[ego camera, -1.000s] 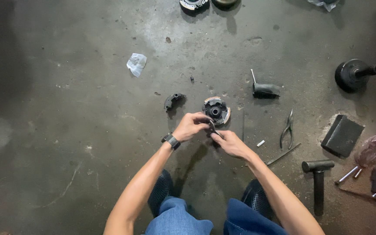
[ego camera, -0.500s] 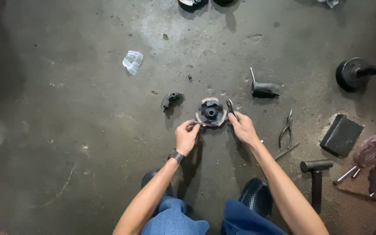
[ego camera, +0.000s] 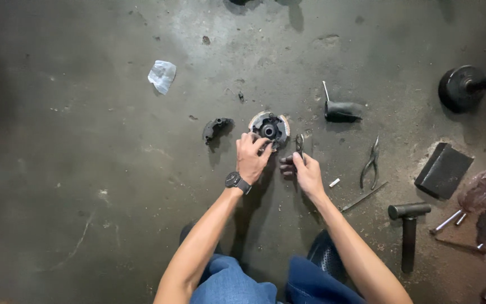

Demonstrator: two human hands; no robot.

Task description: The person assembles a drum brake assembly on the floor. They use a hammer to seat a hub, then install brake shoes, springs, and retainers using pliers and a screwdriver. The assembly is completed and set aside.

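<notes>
left hand [ego camera: 252, 159] fingers pinch near rim of round black metal clutch assembly [ego camera: 269, 128], steadying it flat on floor; right hand [ego camera: 306, 171] fingers grip small dark pliers [ego camera: 299, 145] upright, just right of assembly.

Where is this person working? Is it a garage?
Probably a repair workshop or garage: a stained concrete floor, a hammer and pliers lying about, and a round machine part under the left hand.

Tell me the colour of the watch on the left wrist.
Black: the watch, strap and case alike, seen in the head view just behind the left hand.
</notes>
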